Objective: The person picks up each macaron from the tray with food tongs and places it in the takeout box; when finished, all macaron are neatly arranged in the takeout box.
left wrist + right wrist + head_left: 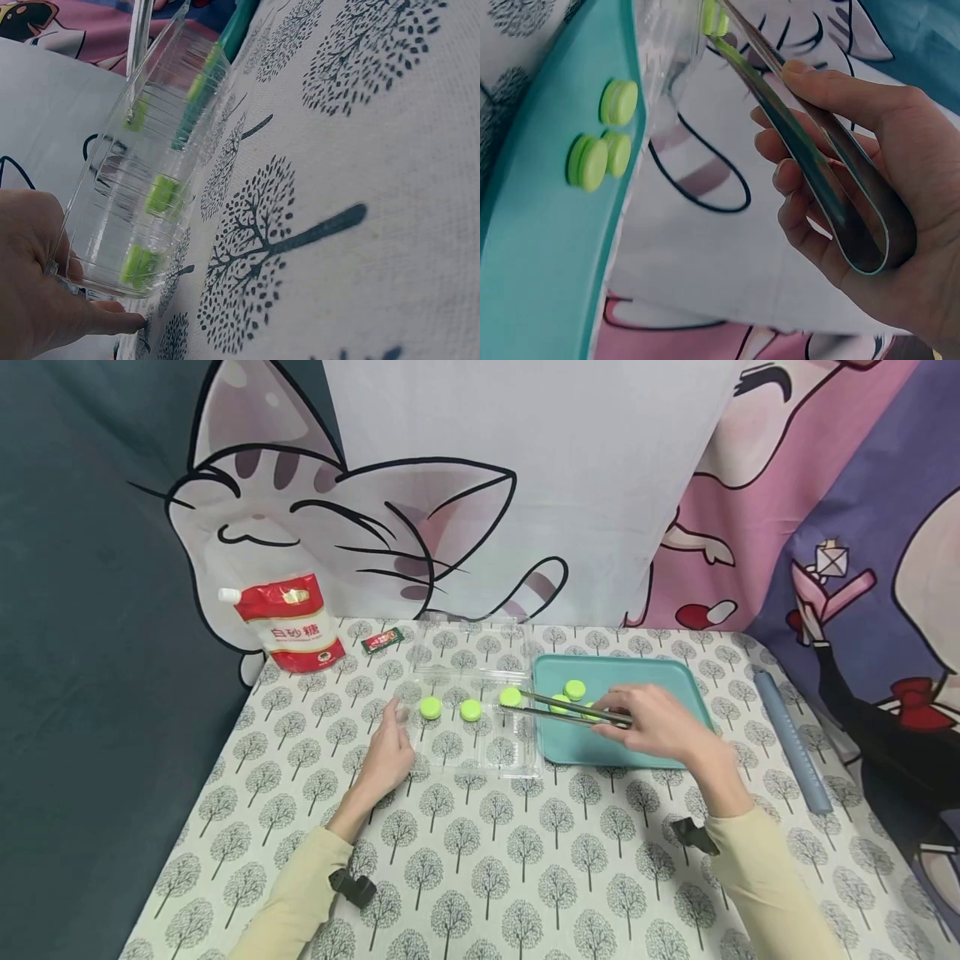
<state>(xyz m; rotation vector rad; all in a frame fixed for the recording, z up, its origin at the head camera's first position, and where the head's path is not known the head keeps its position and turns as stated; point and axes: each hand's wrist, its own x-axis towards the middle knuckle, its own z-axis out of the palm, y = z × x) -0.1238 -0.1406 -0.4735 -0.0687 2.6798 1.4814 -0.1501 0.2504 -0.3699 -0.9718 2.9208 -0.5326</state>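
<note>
At the clear plastic box [450, 766], my left hand [388, 750] grips the left edge; the left wrist view shows fingers and thumb about its end wall. Two green macarons [431, 707] sit apart inside the box. My right hand [900, 150] holds metal tongs [821, 191], fingers and thumb around their arms. Between the tong tips is another green macaron [511, 697], over the right part of the box; whether it touches the bottom I cannot tell. Three more macarons [619, 103] lie on the teal tray [622, 670], partly beneath the tongs in the head view.
The box's clear lid [472, 647] lies folded back behind it. A red and white sugar pouch [296, 625] stands at the back left, beside a small green and red packet [382, 640]. A long grey-blue bar [793, 743] lies along the right side of the table.
</note>
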